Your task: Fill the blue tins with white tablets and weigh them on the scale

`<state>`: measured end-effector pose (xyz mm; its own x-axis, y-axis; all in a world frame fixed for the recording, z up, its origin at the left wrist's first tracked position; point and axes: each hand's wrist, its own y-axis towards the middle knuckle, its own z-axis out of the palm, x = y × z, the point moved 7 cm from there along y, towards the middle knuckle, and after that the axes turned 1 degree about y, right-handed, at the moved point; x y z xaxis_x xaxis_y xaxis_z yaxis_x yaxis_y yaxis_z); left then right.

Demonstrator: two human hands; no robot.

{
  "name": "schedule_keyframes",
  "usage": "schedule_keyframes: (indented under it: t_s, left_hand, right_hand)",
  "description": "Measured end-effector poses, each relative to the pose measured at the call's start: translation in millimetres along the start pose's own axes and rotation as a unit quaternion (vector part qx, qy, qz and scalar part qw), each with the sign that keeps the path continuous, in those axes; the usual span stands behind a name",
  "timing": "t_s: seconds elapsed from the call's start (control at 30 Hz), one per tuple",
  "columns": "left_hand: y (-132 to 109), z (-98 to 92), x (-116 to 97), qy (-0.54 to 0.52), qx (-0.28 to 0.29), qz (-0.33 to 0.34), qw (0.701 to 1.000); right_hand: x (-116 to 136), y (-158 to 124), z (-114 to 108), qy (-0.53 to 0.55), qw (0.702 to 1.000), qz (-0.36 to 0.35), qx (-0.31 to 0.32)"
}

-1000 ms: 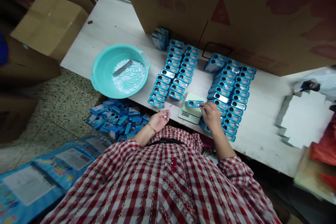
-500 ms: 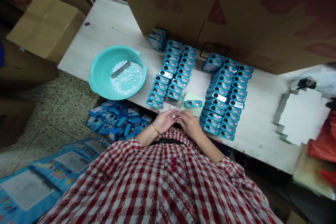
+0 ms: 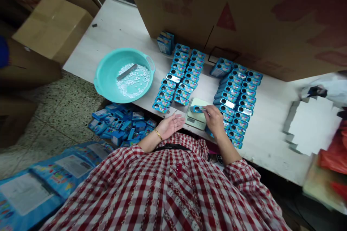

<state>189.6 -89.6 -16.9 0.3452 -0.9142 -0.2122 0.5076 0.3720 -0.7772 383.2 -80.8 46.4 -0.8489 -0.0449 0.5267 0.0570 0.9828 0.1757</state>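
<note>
My right hand (image 3: 214, 120) reaches over a small pale green scale (image 3: 197, 114) and its pinched fingertips touch the right end of a blue tin (image 3: 196, 108) lying on the scale. Whether something small sits between the fingertips is too fine to see. My left hand (image 3: 170, 124) rests palm up at the table's front edge, left of the scale, fingers loosely spread, with no tablet visible in it. Two blocks of open blue tins stand in rows, one (image 3: 179, 79) left of the scale and one (image 3: 238, 95) right of it.
A teal basin (image 3: 108, 68) with white tablets and a grey bar stands at the table's left. Large cardboard boxes (image 3: 244, 18) wall the back. More blue tins (image 3: 121, 124) lie heaped on the floor, and a white carton (image 3: 311, 124) lies at right.
My right hand left my left palm, where it met a white tablet half a second ago, and went back to the tin on the scale. The left palm now shows no tablet.
</note>
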Motion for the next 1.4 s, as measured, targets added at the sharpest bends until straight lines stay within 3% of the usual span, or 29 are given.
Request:
schedule_keyframes:
  t_s: [0.17, 0.33, 0.47, 0.57, 0.63, 0.8, 0.9, 0.97, 1.07, 1.13, 1.27, 1.4]
  left_hand:
    - [-17, -25.8, -57, 0.027, -0.096, 0.158, 0.982]
    - [-40, -49.7, -124, 0.034, -0.147, 0.305, 0.94]
    - [-39, -84.6, -173, 0.079, -0.216, 0.379, 0.897]
    - [-20, -112.2, -208, 0.187, -0.285, 0.372, 0.863]
    - [-1, -120.9, -232, 0.299, -0.311, 0.355, 0.83]
    - [53, -104.7, -275, 0.55, -0.297, 0.329, 0.708]
    - [81, -92.9, -282, 0.613, -0.268, 0.299, 0.681]
    - [91, -89.4, -283, 0.594, -0.243, 0.307, 0.702]
    - [98, -95.2, -283, 0.475, -0.208, 0.325, 0.791]
    - [100, -101.4, -281, 0.408, -0.195, 0.315, 0.835]
    - [92, -112.5, -276, 0.298, -0.198, 0.294, 0.886]
    - [68, -122.4, -276, 0.19, -0.186, 0.285, 0.921]
  right_hand:
    - [-13, -8, 9, -0.109, 0.993, -0.027, 0.024]
    - [2, 5, 30, -0.068, 0.994, -0.079, 0.037]
    - [15, 16, 25, -0.028, 0.996, -0.08, -0.008]
    - [19, 16, 12, -0.027, 0.996, -0.066, -0.049]
    - [20, 11, 4, -0.03, 0.996, -0.056, -0.055]
    - [24, -20, -8, -0.045, 0.997, -0.044, -0.037]
    - [22, -47, -13, -0.058, 0.997, -0.025, -0.035]
    - [21, -65, -15, -0.073, 0.996, -0.009, -0.042]
    - [19, -83, -18, -0.091, 0.994, 0.014, -0.057]
    - [21, -87, -17, -0.09, 0.994, 0.024, -0.057]
    - [33, -80, -13, -0.077, 0.995, 0.022, -0.051]
    - [48, -64, -6, -0.05, 0.997, -0.007, -0.056]
